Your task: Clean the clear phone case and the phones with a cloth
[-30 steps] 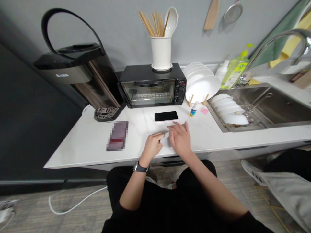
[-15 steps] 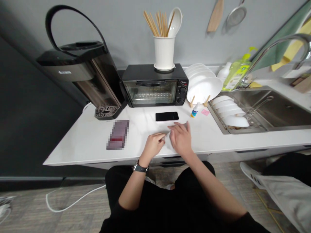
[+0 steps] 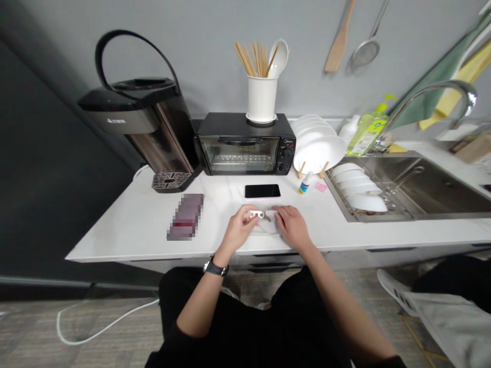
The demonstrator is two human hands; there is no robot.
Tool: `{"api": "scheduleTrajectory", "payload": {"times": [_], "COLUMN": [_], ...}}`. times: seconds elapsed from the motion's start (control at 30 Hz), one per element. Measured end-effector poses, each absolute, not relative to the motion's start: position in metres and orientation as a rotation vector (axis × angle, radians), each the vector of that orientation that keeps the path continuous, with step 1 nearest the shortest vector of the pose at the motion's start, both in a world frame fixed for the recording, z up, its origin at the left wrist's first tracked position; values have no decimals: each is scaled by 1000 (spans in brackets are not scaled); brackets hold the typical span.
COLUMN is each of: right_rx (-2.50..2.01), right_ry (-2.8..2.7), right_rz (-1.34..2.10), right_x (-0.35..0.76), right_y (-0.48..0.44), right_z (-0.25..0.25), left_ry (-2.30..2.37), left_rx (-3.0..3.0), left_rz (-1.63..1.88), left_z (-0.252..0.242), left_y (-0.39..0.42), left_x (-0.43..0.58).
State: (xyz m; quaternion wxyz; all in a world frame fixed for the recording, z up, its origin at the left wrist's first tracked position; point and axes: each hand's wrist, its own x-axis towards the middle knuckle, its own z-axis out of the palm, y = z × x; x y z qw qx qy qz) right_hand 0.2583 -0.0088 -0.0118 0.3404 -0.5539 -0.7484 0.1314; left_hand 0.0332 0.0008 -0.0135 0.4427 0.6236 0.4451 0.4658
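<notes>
My left hand [image 3: 238, 226] is closed around a small silver metal tool with round holes [image 3: 256, 214]. A narrow grey part of the tool points right, towards a pale, partly see-through sheet [image 3: 271, 213]. My right hand [image 3: 293, 225] pinches the sheet's right side between thumb and fingers; its exact kind is unclear. Both hands are just above the white counter [image 3: 126, 225], near its front edge. Beyond them lies a dark-screened phone [image 3: 263, 190]. A small bottle with a white cap [image 3: 306, 183] stands to the right, beside a pink slip [image 3: 321, 187].
A blurred-out purplish item [image 3: 186, 217] lies on the left. Behind are a tall drinks dispenser [image 3: 153, 138], a toaster oven [image 3: 245, 145] and racked plates [image 3: 318, 151]. To the right is a sink [image 3: 441, 189] with bowls. Another person's leg [image 3: 441, 306] shows at lower right.
My hands have drawn slightly apart, and the right has turned to pinch the pale sheet. The silver tool now shows plainly in my left hand. The view has tilted up.
</notes>
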Motion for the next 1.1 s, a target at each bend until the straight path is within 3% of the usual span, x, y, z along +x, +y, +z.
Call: {"api": "scheduleTrajectory", "payload": {"times": [0.17,0.53,0.7,0.87,1.1], "right_rx": [-1496,-1357,-1090,-1016,-1047], "right_ry": [-1716,-1312,-1585,-1696,-1283], "right_rz": [519,505,489,613,929], "right_x": [230,257,258,252,265], "right_y": [-25,-40,-22,-17,-21], "right_z": [-19,3,21,10,5], "left_ry": [996,1157,1083,1102,1217], "left_rx": [1061,1349,1613,1621,1537], "left_rz": [1329,1008,854,873,866], "left_z": [1,7,25,26,15], "left_y": [-3,-29,-38,-37,-25], "left_x": [44,66,61,49,24]}}
